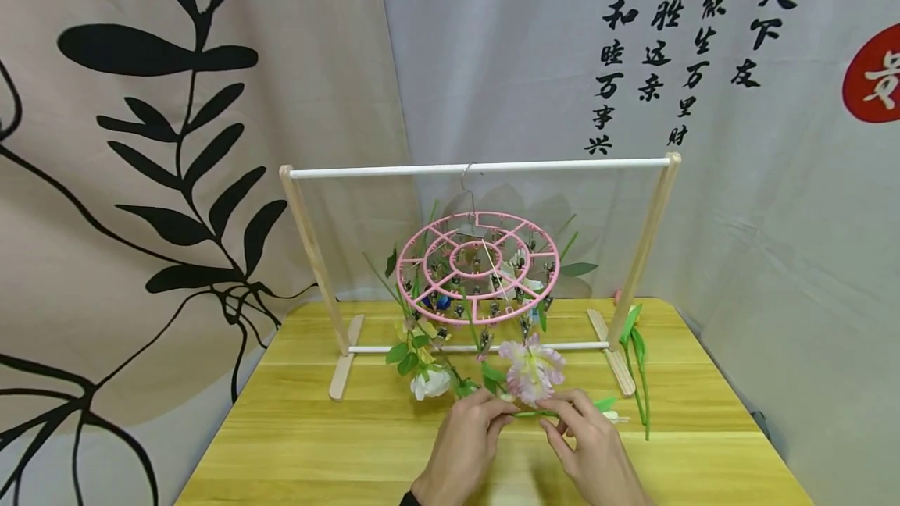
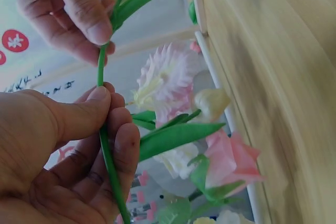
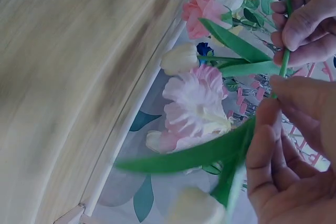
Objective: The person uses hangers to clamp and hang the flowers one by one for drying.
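Head view: left hand and right hand pinch a stem in front of the pink rack. Snagging the ruffled flower below the rack could bend it.

We see the bottom white tulip blurred in the right wrist view; the head view's right edge crops the red seal.

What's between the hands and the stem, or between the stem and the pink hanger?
Left hand and right hand both pinch the stem, nothing between. Toward the hanger, a pale pink flower is in the way, straight ahead, with a white rose to its left.
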`<action>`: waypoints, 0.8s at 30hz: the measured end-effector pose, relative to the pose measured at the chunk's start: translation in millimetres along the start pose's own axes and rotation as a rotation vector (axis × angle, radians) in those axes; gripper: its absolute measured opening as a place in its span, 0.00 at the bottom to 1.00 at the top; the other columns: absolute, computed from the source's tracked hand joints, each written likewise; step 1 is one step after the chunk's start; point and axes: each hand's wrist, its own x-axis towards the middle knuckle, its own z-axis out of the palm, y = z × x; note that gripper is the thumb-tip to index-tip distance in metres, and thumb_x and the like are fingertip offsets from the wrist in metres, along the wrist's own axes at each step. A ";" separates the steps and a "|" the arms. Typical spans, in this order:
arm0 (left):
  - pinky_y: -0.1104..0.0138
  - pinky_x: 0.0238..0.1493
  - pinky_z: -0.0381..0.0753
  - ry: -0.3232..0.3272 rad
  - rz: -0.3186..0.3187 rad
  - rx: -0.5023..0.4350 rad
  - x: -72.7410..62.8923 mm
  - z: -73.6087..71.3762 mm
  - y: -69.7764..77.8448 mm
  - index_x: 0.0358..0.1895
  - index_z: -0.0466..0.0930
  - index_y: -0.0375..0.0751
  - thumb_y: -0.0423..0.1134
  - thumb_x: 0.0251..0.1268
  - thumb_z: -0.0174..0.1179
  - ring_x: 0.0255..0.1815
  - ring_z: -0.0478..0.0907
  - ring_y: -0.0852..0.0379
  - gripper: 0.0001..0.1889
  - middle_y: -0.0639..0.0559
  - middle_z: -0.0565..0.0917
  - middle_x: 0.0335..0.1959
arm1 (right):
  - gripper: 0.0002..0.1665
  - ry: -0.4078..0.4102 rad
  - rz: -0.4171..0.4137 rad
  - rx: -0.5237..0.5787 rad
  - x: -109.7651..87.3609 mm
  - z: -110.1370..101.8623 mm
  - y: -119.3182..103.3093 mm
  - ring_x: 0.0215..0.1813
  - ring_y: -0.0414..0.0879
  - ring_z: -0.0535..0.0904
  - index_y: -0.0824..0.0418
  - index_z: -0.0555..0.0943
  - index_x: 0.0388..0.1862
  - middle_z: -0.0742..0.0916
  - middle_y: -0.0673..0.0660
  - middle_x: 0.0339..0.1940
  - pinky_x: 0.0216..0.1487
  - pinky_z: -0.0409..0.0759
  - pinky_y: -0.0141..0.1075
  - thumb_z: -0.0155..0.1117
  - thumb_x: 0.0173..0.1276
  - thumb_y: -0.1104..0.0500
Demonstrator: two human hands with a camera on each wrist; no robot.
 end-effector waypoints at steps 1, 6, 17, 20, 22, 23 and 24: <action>0.80 0.37 0.82 0.004 0.004 -0.007 -0.5 -0.8 -0.8 0.49 1.00 0.45 0.31 0.79 0.75 0.37 0.85 0.72 0.06 0.57 0.93 0.39 | 0.25 -0.018 0.000 -0.013 0.0 -0.2 0.3 0.34 0.29 0.81 0.60 0.93 0.53 0.91 0.53 0.48 0.35 0.79 0.16 0.92 0.59 0.74; 0.80 0.36 0.81 0.013 0.028 -0.031 -3.4 -3.8 -4.8 0.48 1.00 0.45 0.30 0.79 0.75 0.35 0.81 0.73 0.07 0.57 0.91 0.38 | 0.29 -0.060 0.003 -0.041 -1.1 2.9 0.1 0.33 0.26 0.76 0.55 0.94 0.48 0.91 0.48 0.46 0.31 0.76 0.17 0.94 0.51 0.76; 0.64 0.47 0.93 0.305 -0.010 0.020 -10.9 -22.2 -23.6 0.49 0.98 0.51 0.42 0.57 0.91 0.41 0.92 0.62 0.17 0.60 0.97 0.42 | 0.24 -0.064 0.160 0.013 0.6 4.9 -4.8 0.34 0.27 0.82 0.57 0.91 0.43 0.89 0.48 0.40 0.30 0.82 0.20 0.86 0.59 0.81; 0.63 0.48 0.94 0.376 -0.129 -0.106 -12.9 -28.4 -29.3 0.58 0.95 0.50 0.39 0.56 0.92 0.42 0.91 0.62 0.25 0.57 0.97 0.45 | 0.23 -0.045 0.209 0.038 3.0 5.9 -7.5 0.33 0.26 0.82 0.56 0.91 0.43 0.90 0.46 0.40 0.29 0.81 0.19 0.86 0.60 0.81; 0.64 0.47 0.95 0.360 -0.205 -0.255 -14.7 -30.1 -30.5 0.61 0.93 0.49 0.36 0.60 0.90 0.42 0.91 0.63 0.26 0.56 0.97 0.46 | 0.22 -0.033 0.234 0.067 5.6 7.8 -10.3 0.33 0.26 0.81 0.56 0.91 0.43 0.90 0.45 0.40 0.30 0.81 0.20 0.86 0.61 0.79; 0.65 0.47 0.95 0.342 -0.234 -0.321 -15.5 -29.7 -30.6 0.61 0.93 0.50 0.37 0.62 0.89 0.41 0.91 0.63 0.24 0.56 0.97 0.46 | 0.22 -0.032 0.246 0.087 7.1 9.2 -12.3 0.33 0.26 0.81 0.56 0.91 0.44 0.91 0.45 0.40 0.30 0.81 0.20 0.86 0.62 0.79; 0.65 0.47 0.95 0.318 -0.257 -0.382 -16.4 -28.4 -30.1 0.60 0.93 0.49 0.37 0.64 0.88 0.41 0.91 0.63 0.22 0.56 0.97 0.45 | 0.22 -0.032 0.256 0.108 8.4 10.8 -14.5 0.33 0.25 0.81 0.55 0.91 0.44 0.91 0.44 0.39 0.30 0.82 0.21 0.86 0.63 0.78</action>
